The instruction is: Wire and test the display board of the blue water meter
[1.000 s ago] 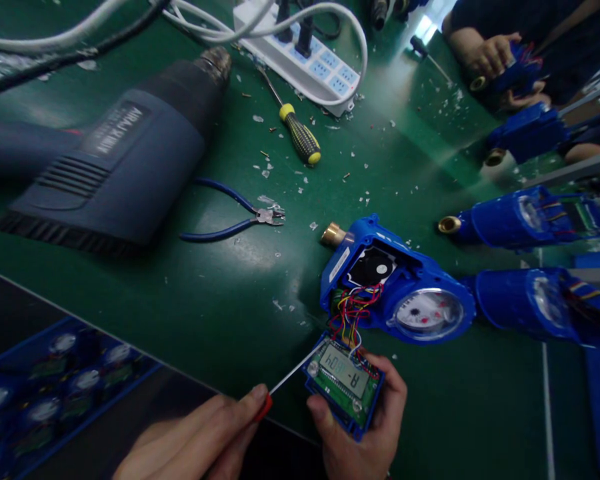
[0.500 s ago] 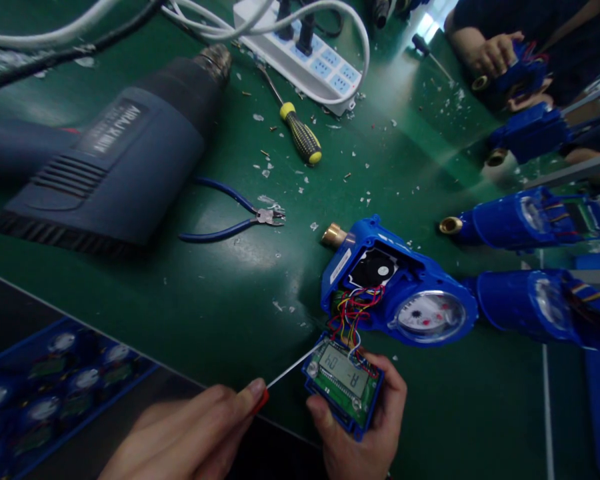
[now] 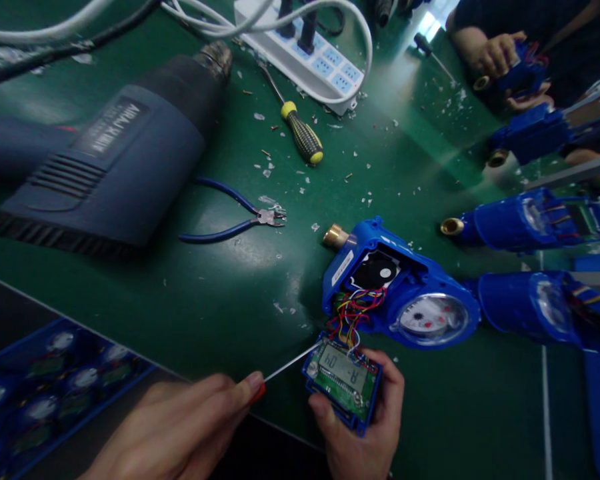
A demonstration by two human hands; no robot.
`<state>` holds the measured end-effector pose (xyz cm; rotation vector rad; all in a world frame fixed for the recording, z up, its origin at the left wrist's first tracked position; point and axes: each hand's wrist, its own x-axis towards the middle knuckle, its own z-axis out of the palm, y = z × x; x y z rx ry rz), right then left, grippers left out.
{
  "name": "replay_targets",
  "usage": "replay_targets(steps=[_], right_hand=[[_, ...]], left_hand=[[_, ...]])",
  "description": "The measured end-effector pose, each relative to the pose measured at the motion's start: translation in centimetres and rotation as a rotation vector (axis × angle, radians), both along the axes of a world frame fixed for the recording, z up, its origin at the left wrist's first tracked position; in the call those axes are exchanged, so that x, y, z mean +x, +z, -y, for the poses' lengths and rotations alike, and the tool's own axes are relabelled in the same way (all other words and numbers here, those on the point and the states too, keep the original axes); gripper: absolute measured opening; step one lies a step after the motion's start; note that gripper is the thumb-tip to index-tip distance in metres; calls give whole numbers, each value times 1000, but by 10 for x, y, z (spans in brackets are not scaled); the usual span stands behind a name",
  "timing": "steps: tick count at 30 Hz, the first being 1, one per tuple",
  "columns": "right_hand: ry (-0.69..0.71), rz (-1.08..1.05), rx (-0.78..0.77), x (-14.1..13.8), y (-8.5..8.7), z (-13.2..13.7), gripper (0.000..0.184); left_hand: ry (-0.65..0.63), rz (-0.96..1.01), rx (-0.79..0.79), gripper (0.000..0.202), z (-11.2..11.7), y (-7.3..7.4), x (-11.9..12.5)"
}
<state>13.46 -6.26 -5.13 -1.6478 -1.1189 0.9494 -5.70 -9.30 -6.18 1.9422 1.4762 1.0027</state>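
My left hand (image 3: 195,420) is closed on a slim screwdriver (image 3: 293,362) with a red handle, mostly hidden by the fingers. Its thin shaft reaches the upper left corner of a display module (image 3: 343,380), a green circuit board with an LCD in a blue frame. My right hand (image 3: 365,427) grips this module from below, thumb on the left edge and fingers round the right. Red, yellow and white wires (image 3: 355,310) join the module to an opened blue water meter (image 3: 400,293) with a brass threaded end and a round dial, lying just beyond it.
Blue-handled pliers (image 3: 230,217), a heat gun (image 3: 115,153), a yellow-black screwdriver (image 3: 303,133) and a power strip (image 3: 300,57) lie on the green table. More blue meters (image 3: 515,220) line the right. A co-worker's hands (image 3: 500,57) hold another meter. Meters fill a tray (image 3: 80,427) lower left.
Almost nothing differs. My left hand has shifted slightly left and down with the screwdriver; its tip stays at the module's corner. My right hand holds the module nearly unchanged.
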Motion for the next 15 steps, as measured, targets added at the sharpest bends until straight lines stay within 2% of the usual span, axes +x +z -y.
replay_targets(steps=[13, 15], right_hand=[[-37, -111, -24, -3, 4, -3, 62], [-33, -95, -12, -1, 2, -4, 63]], left_hand=[[-92, -45, -21, 31, -3, 6, -5], [-65, -43, -9, 29, -3, 5, -3]])
